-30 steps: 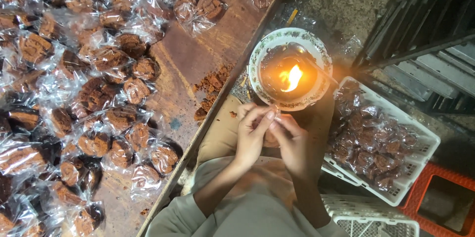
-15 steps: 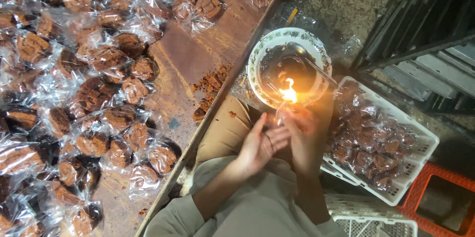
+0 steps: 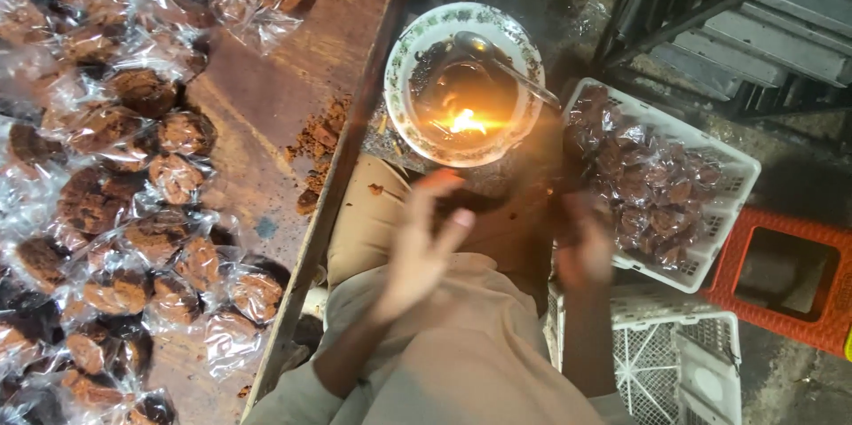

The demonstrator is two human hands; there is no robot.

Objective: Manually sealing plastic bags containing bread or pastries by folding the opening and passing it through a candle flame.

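Left hand (image 3: pixel 426 239) open, right hand (image 3: pixel 581 247) blurred, grip unclear; ahead, flame (image 3: pixel 466 121) in bowl (image 3: pixel 404 61); rightward, crate (image 3: pixel 732 163) of wrapped cakes (image 3: pixel 648 190).

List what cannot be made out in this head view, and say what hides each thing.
- Right hand: motion-blurred and in shadow; whether it holds anything cannot be told.
- Left hand: blurred, its fingers spread, details lost.
- Bowl: flame glare hides what burns inside.
- Spoon: its end past the rim is lost in shadow.
- Lower crate: cut off by the bottom edge.
- Wrapped cakes: those at the left edge are cut off.
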